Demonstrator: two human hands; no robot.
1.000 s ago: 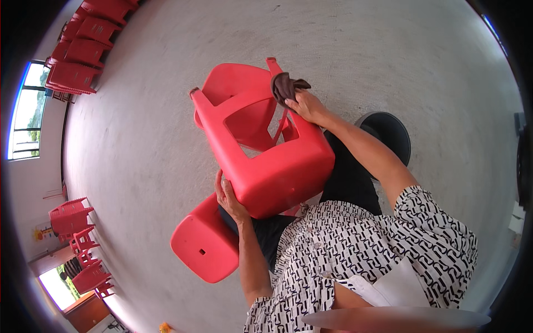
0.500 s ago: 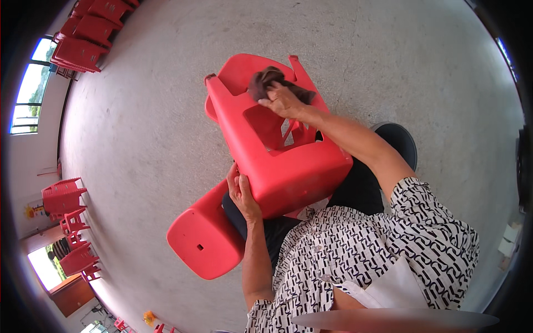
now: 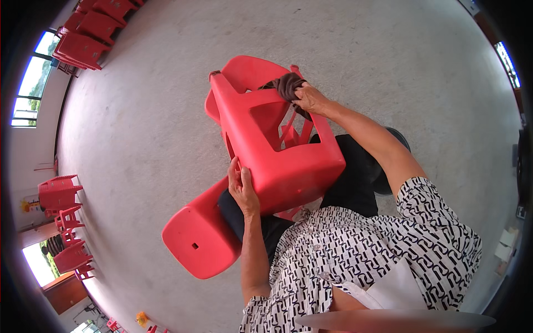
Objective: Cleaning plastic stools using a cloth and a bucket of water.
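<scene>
Fingers of the right hand, head view: curled closed on a bunched brown cloth, which sits against the far right leg of the tipped red plastic seat. Left-hand fingers partly spread, thumb apart, touching the seat's near left side. Seat runs between both sets. Red panel with a small slot below left of the left fingers.

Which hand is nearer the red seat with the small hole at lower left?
Left. The left hand is up and right of the holed seat, against the tipped seat; the right hand is farther off, holding brown cloth.
</scene>
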